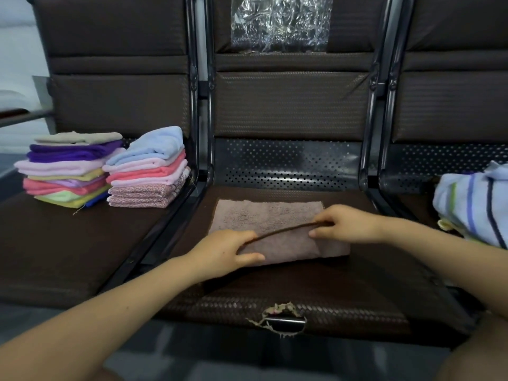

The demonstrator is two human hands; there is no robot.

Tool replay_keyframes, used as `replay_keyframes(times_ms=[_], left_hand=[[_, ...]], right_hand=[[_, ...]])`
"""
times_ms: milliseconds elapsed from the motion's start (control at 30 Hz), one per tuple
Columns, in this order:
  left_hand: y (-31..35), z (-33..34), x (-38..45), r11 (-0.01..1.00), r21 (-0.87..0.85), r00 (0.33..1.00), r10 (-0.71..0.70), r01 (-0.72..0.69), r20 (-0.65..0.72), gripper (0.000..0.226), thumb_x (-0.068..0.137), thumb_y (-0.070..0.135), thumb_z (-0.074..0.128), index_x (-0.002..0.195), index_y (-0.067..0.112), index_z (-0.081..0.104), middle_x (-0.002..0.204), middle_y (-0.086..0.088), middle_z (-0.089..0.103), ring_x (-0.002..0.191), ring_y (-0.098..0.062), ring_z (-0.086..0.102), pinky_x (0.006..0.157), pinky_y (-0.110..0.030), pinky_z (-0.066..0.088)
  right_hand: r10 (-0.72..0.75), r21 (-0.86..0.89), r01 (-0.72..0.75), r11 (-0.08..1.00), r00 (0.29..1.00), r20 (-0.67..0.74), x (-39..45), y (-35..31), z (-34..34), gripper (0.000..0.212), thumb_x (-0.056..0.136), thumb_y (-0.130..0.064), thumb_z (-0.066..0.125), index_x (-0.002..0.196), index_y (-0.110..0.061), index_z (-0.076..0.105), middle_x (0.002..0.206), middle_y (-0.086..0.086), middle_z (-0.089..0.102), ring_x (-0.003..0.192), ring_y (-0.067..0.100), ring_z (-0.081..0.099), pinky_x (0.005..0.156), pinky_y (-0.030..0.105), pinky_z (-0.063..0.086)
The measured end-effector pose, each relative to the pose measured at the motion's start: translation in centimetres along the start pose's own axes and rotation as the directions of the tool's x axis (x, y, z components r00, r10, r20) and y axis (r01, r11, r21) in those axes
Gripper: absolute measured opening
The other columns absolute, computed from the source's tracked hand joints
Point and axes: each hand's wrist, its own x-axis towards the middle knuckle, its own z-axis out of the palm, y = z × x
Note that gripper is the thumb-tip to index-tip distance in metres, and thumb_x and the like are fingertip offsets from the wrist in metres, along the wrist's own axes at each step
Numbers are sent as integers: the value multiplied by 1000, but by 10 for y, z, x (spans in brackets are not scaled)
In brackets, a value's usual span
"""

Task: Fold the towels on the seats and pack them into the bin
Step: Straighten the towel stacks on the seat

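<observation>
three dark padded seats in a row, metal frames between them; no bin in view from the head camera.

left seat: two stacks of folded towels, the taller stack toward the outer side, the shorter stack just beside it and touching. colours mixed: purple, pink, yellow, green, blue, a patterned pair at the bottom of the shorter one. these look finished as far as folding goes.

right seat: striped towel, pale blue with dark and green stripes, bunched loosely at the frame edge, with something pale yellowish under it. reads as unfolded stock waiting.

middle seat: mauve towel lying flat, already doubled at least once, its near portion raised along a dark edge. crumpled clear plastic against the backrest above. a tear in the seat's front lip.

left hand grips the near left corner of the mauve towel, thumb on top, fingers curled under. right hand pinches the raised edge at the right end.

judgement: folding is well along, with one towel mid-fold and at least one more to go; none of the packing looks started, since both stacks sit on the seat.
</observation>
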Motion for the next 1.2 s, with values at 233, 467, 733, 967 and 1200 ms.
replay_keyframes(times_ms=[233,467,733,967,1200], left_hand=[[-37,-23,-14,904,-380,976,-219,196,-18,27,72,52,60,76,26,69,70,12,60,70,-1,53,74,-31,42],[-23,-29,-15,643,-726,938,-347,244,8,11,89,17,61,92,22,70,93,5,73,88,-9,66,81,-23,49],[-37,-23,20,844,-278,887,-451,459,98,25,92,24,55,112,15,66,115,-3,65,108,-22,60,94,-30,45],[-47,-7,30,926,-36,918,-366,376,153,5,81,24,61,77,22,59,83,1,62,84,-17,59,73,-29,45],[-56,-12,27,925,2,910,-374,379,177,15,82,22,65,74,16,54,75,1,53,77,-18,53,62,-29,34]], right_hand=[[97,494,-91,865,995,15,-22,35,-9,19,95,-24,56,103,-14,71,96,-5,74,92,11,68,82,22,49],[83,688,-138,713,990,112,-35,41,-12,33,89,-28,61,113,-8,69,111,9,71,104,23,67,90,32,49],[301,438,-262,860,953,-21,-2,46,2,16,90,-31,65,90,-16,71,90,-1,72,86,14,68,73,24,51],[352,220,-335,916,935,-41,36,59,22,19,84,-37,71,86,-18,70,88,0,69,85,14,64,71,26,49],[388,273,-349,896,916,-100,40,72,28,24,81,-39,74,86,-16,70,87,-1,68,84,12,63,65,23,45]])
